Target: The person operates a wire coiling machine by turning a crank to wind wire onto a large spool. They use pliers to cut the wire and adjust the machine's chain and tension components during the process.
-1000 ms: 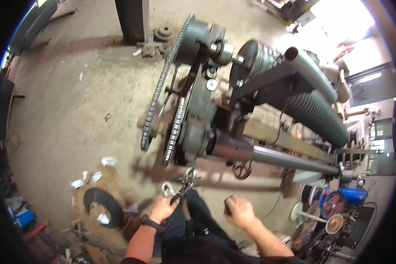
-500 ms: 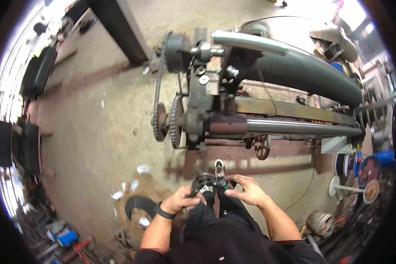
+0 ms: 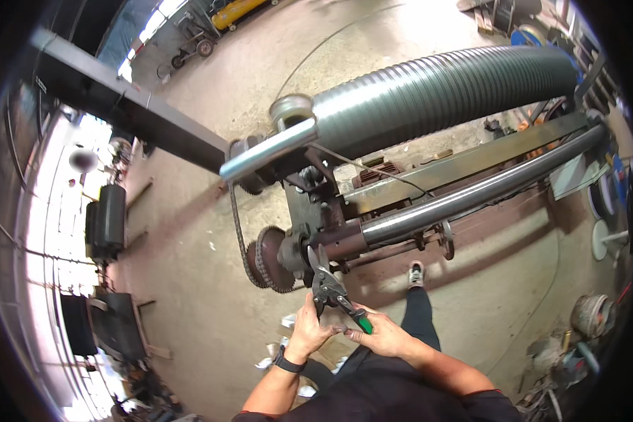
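A pair of tin snips (image 3: 328, 287) with dark metal jaws and a green patch on one handle stands in front of me. Its blades are spread, their tips up against the view of the machine's near shaft end. My left hand (image 3: 308, 332) is closed around the left handle, a dark band on that wrist. Around the green-marked handle (image 3: 363, 322) on the other side, my right hand (image 3: 385, 335) is closed too. Just past the snips sits a brown collar (image 3: 339, 243) on a smooth steel shaft (image 3: 436, 211); whether the blades touch it I cannot tell.
The machine carries a large ribbed roller (image 3: 443, 95), chain sprockets (image 3: 269, 261) at its left end and a bright metal tube (image 3: 269, 149). A steel beam (image 3: 130, 102) slants in at upper left. Black rolls (image 3: 109, 224) stand on the left; a bucket (image 3: 592, 314) is at lower right.
My view has turned and come nearer the machine. The snips have been raised from near my legs toward the shaft end, and their blades now show spread. Both hands stay on the handles.
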The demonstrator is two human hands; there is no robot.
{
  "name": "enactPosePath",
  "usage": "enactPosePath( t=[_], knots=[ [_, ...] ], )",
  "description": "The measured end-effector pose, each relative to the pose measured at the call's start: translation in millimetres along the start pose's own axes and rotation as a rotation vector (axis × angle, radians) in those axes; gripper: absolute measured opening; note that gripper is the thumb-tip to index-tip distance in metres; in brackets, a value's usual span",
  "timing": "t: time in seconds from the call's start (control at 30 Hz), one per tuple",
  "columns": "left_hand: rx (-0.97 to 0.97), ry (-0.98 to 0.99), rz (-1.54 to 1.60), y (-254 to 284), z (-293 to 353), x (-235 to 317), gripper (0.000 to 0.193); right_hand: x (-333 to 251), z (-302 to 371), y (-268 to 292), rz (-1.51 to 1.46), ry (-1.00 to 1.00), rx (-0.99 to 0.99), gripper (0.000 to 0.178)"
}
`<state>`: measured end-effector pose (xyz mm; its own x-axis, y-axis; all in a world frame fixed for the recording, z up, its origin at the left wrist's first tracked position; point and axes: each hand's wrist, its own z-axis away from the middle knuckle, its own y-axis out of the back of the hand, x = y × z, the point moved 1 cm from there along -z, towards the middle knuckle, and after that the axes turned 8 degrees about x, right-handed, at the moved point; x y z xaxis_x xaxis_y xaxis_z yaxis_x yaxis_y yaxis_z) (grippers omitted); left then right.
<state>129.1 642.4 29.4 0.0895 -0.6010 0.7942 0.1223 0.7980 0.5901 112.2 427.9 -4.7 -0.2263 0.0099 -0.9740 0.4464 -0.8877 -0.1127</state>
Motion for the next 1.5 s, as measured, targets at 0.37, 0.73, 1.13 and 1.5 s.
enactPosePath(
  t=[0.37, 0.73, 1.13, 1.5],
  knots=[
    [0.111, 0.200, 0.555, -82.3, -80.7, 60.6, 0.107, 24.9, -47.7, 63.9, -0.677, -0.331, -0.271, 0.057],
    [-0.035, 0.311, 0.309, -27.4, -95.7, 30.5, 0.040, -29.7, -94.9, 97.7, 0.002, -0.383, -0.162, 0.068],
    [0.397, 0.256, 0.218, 221.4, -320.2, 85.9, 0.016, -6.8, -189.6, 59.8, -0.471, -0.207, -0.002, 0.052],
    [-0.544, 0.550, -0.665, 111.4, -467.0, 117.3, 0.041, -15.5, -235.3, 57.4, -0.553, -0.461, -0.210, 0.089]
  ],
)
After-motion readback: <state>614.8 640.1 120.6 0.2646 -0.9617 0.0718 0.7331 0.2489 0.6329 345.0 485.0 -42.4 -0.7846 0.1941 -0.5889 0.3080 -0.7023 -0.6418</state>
